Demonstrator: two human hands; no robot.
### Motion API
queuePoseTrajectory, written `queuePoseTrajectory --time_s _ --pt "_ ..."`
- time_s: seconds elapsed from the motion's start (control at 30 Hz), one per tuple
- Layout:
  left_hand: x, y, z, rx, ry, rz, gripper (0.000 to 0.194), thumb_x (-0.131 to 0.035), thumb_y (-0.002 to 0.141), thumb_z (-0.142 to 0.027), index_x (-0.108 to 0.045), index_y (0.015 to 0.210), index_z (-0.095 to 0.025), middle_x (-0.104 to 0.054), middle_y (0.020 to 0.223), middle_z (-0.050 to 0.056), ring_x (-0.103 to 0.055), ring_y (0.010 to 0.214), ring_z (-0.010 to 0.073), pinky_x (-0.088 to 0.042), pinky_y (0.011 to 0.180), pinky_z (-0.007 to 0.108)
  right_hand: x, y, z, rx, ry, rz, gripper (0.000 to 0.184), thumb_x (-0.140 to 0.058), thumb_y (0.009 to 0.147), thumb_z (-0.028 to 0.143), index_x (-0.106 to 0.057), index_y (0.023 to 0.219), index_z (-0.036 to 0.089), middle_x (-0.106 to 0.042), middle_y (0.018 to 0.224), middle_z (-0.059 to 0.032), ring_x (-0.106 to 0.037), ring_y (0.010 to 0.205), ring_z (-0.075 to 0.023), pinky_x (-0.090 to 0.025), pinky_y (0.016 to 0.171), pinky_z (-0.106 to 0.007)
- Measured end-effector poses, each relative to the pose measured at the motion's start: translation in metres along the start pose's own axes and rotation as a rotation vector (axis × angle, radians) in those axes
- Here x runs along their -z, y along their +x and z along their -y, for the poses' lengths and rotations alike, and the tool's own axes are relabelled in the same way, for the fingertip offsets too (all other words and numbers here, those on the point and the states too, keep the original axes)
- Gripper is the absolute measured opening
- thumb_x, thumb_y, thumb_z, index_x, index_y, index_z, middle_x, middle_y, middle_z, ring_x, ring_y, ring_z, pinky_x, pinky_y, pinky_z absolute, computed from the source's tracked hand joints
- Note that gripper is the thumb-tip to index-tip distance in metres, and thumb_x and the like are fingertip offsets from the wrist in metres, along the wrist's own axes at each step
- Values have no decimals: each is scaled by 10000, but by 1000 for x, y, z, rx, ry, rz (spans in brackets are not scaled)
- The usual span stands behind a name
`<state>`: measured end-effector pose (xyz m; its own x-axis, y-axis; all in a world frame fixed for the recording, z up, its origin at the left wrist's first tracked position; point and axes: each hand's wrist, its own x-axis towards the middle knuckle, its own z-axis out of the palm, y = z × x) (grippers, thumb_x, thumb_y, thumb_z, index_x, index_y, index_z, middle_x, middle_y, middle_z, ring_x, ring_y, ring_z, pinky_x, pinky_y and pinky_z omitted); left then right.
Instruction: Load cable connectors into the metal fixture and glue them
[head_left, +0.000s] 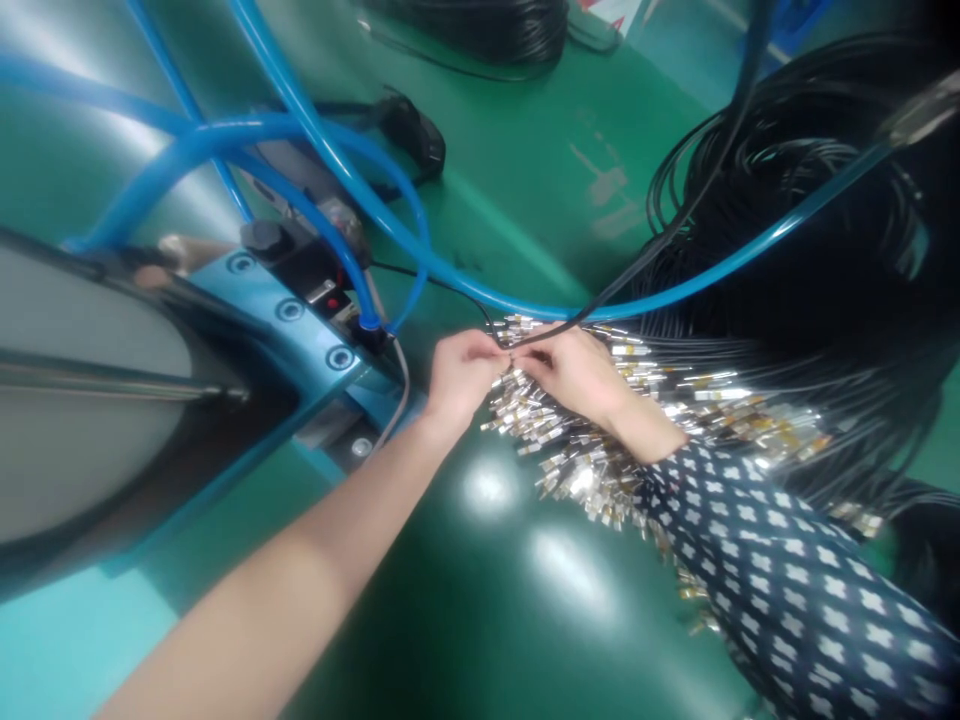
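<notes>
My left hand (466,372) and my right hand (574,372) meet fingertip to fingertip just below the sagging blue hose. Both are closed in a pinch. Whatever sits between the fingertips is small and mostly hidden, so I cannot make it out. Under and behind my right hand lies a large heap of metal cable ends (529,412), silvery with some yellowish parts. Black cables (765,370) run from that heap to the right. A black cord (637,265) passes right above my fingers.
On the left stands a machine with a bolted metal block (289,310). A thick blue hose (480,290) arcs across above my hands. Big coils of black cable (810,160) lie at the right, another coil (487,30) at the back. The green tabletop (480,590) is glossy.
</notes>
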<state>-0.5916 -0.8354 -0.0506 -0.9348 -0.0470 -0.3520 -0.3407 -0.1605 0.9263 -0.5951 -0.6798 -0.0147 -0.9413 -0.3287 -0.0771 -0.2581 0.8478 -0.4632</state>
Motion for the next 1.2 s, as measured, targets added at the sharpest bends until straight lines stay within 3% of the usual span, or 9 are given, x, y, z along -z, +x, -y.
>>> queuePoseTrajectory --time_s 0.1,0.2,0.37,0.43,0.53,0.67,1.0,1.2 --pt "1 1 -1 6 -26 8 130 -708 546 -113 -611 621 -153 -638 642 -26 -504 513 82 -385 510 215 1 1 0 -10 14 -13 151 -723 836 107 -753 923 227 -738 982 -24 -619 939 -240 -469 823 -345" --pt "2 1 -1 1 -21 10 172 -716 566 -104 -610 690 -160 -632 658 -31 -519 543 85 -392 525 208 0 2 -1 -27 19 -36 157 -699 808 39 -732 845 188 -721 914 -45 -612 913 -243 -463 825 -346" --pt "9 -6 -4 31 49 -6 147 -695 703 -177 -603 818 -175 -627 609 -28 -524 518 103 -387 514 215 -2 4 -2 -41 66 -53 116 -711 826 80 -725 815 195 -725 895 -29 -617 857 -222 -458 804 -335" --pt "13 -9 -5 36 101 -31 129 -690 769 -261 -593 783 -177 -599 568 -31 -490 487 94 -333 480 209 -2 3 -2 -39 90 -56 120 -718 827 82 -732 835 201 -728 884 -16 -619 830 -207 -459 787 -323" --pt "16 -11 -7 60 176 -1 260 -687 807 -347 -594 653 -159 -509 477 -34 -404 428 79 -250 439 217 -2 3 -3 -40 121 -59 124 -731 823 86 -743 854 205 -733 868 -7 -623 805 -200 -464 768 -321" --pt "14 -10 -7 91 201 115 270 -610 819 -275 -597 582 -146 -515 483 -13 -369 401 73 -245 429 226 -3 4 -6 -46 170 -46 115 -746 818 99 -755 852 208 -750 882 -5 -645 829 -205 -482 783 -336" --pt "18 -7 10 -155 278 144 170 -598 791 -250 -634 643 -174 -587 576 -10 -486 543 117 -373 543 231 1 10 -4 -74 366 57 96 -734 830 131 -772 841 219 -769 947 -10 -690 933 -213 -506 907 -405" --pt "18 -7 12 -203 296 155 184 -587 805 -273 -630 655 -175 -590 587 -7 -490 547 120 -379 557 237 -1 13 -8 -94 527 109 55 -732 826 145 -767 845 182 -767 901 -23 -699 826 -180 -533 837 -336"
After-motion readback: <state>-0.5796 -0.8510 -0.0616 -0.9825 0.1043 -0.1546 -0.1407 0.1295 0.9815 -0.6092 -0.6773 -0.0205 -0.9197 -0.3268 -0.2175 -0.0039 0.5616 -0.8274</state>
